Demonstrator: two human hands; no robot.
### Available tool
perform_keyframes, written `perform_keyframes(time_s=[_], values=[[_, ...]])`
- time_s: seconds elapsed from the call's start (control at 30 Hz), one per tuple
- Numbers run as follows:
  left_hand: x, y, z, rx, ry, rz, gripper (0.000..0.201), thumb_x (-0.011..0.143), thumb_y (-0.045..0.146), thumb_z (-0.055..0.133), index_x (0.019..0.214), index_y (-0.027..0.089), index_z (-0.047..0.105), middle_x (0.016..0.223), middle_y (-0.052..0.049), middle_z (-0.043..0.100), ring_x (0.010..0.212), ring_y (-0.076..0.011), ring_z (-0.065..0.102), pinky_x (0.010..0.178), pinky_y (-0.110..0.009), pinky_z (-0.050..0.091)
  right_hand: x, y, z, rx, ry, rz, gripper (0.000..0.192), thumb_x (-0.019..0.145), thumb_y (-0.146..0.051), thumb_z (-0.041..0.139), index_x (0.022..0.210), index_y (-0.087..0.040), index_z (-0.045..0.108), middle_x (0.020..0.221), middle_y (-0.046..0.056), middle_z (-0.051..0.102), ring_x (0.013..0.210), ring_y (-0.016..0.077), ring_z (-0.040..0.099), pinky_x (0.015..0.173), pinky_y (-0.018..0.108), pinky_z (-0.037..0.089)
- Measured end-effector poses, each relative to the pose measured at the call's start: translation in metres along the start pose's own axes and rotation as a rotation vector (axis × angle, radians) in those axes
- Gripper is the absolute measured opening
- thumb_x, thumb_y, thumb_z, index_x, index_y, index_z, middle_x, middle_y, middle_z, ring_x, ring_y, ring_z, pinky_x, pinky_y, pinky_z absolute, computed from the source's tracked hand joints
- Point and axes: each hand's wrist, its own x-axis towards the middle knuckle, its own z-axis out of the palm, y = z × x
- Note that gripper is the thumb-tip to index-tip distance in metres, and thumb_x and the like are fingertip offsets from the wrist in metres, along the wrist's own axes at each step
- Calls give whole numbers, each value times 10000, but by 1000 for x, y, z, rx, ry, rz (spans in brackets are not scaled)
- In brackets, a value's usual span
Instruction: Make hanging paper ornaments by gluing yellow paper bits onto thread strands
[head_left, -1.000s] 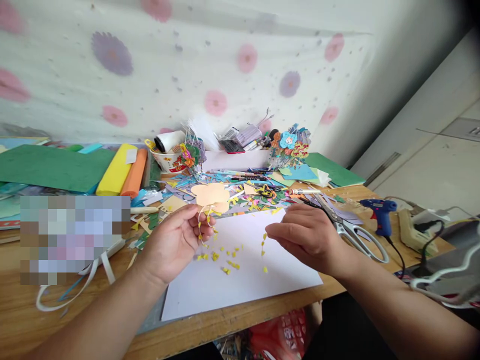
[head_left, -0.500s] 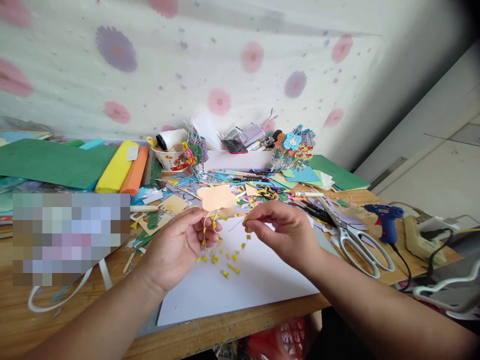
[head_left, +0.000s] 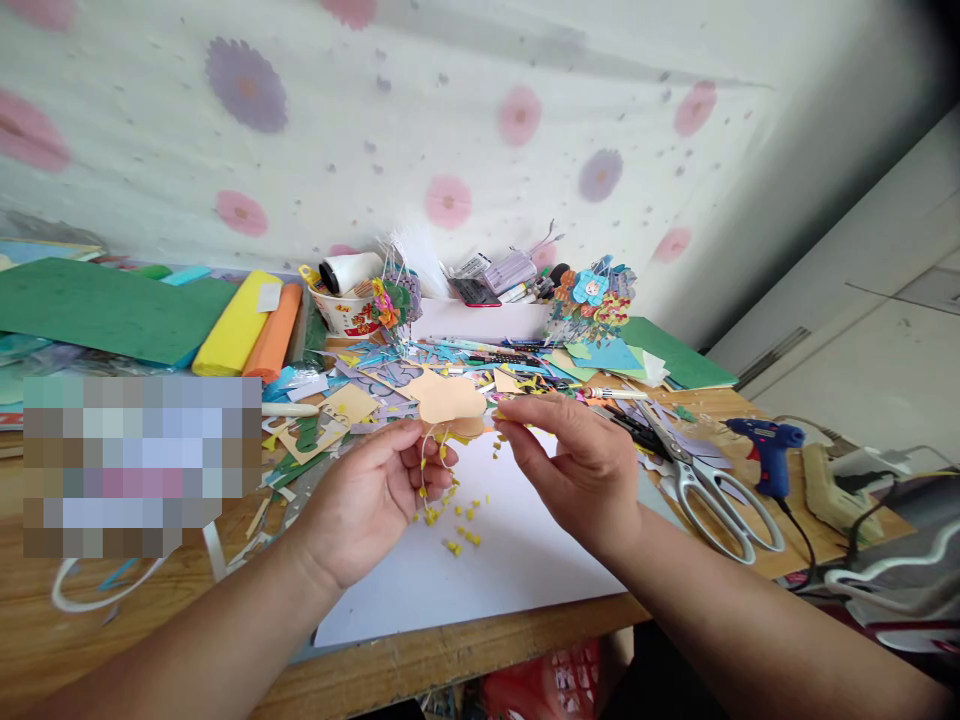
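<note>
My left hand (head_left: 371,500) pinches the lower edge of a peach cloud-shaped paper cutout (head_left: 448,398), holding it upright over a white sheet (head_left: 495,560). Thin strands with small yellow bits (head_left: 433,478) hang from the cutout past my left fingers. My right hand (head_left: 581,465) pinches a yellow-beaded strand (head_left: 496,440) and holds its top against the cutout's right lower edge. Several loose yellow paper bits (head_left: 459,525) lie on the white sheet below the hands.
Large scissors (head_left: 709,490) and a blue glue gun (head_left: 766,450) lie right of my hand. Coloured paper scraps (head_left: 390,375), a cup (head_left: 346,312), a white box of pens (head_left: 480,315), yellow and orange rolls (head_left: 251,335) and green sheets (head_left: 105,310) crowd the back of the wooden table (head_left: 112,640).
My right hand rose from the white sheet with a yellow strand and carried it left and up to the cutout's edge. My left hand kept hold of the cutout.
</note>
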Motion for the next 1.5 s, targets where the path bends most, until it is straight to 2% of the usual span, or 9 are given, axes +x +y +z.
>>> perform_keyframes(time_s=[0.17, 0.33, 0.6, 0.8, 0.9, 1.2, 1.37, 1.5], values=[[0, 1, 1, -16, 16, -15, 201, 878, 112, 508, 731, 136, 644, 614, -35, 649, 524, -132, 621, 485, -221, 505, -6, 3, 1, -124, -88, -134, 201, 846, -41, 605, 971, -194, 643, 863, 59, 737, 748, 152, 696, 653, 259, 572], [-2, 2, 1, -37, -11, -23, 242, 879, 112, 497, 679, 131, 631, 602, -38, 638, 556, -139, 635, 498, -222, 511, -9, 6, 3, -164, -73, -127, 220, 835, -22, 575, 938, -212, 616, 818, 41, 719, 732, 147, 686, 645, 262, 563], [-2, 3, 1, -34, -46, 5, 264, 874, 103, 494, 644, 134, 620, 590, -25, 613, 562, -132, 626, 502, -218, 507, -13, 7, 6, -165, -149, -125, 210, 820, -20, 577, 926, -197, 617, 826, 46, 716, 722, 156, 667, 649, 272, 544], [-4, 3, 4, -30, -54, 40, 244, 859, 86, 505, 649, 130, 623, 595, -19, 610, 551, -129, 620, 494, -223, 506, -13, 4, 4, -220, -262, -108, 295, 843, -41, 528, 1076, -184, 637, 828, 49, 697, 724, 166, 614, 672, 299, 517], [-5, 3, 5, -31, -53, 41, 235, 847, 77, 515, 643, 131, 617, 587, -16, 607, 546, -126, 615, 492, -220, 504, -13, 1, 3, -246, -305, -120, 305, 852, -44, 503, 1091, -162, 652, 819, 61, 687, 716, 178, 592, 667, 322, 510], [-4, 2, 5, -6, -45, 53, 187, 839, 74, 528, 691, 126, 630, 618, -17, 611, 562, -127, 613, 494, -225, 505, -11, -1, 3, -292, -294, -91, 123, 907, -139, 567, 939, -140, 686, 774, 60, 681, 694, 175, 589, 644, 300, 477], [-4, 1, 5, -21, -23, 45, 187, 835, 62, 526, 695, 132, 631, 610, -14, 613, 546, -122, 603, 483, -219, 493, -10, 0, 5, -327, -273, -83, 154, 920, -170, 561, 805, -164, 663, 700, 42, 650, 650, 165, 563, 610, 290, 444], [-4, 1, 5, 5, -30, 58, 167, 826, 68, 544, 717, 136, 650, 630, -18, 633, 552, -127, 613, 485, -221, 500, -10, 1, 6, -352, -287, -88, 134, 917, -157, 552, 874, -176, 677, 727, 40, 656, 675, 165, 560, 637, 291, 450]])
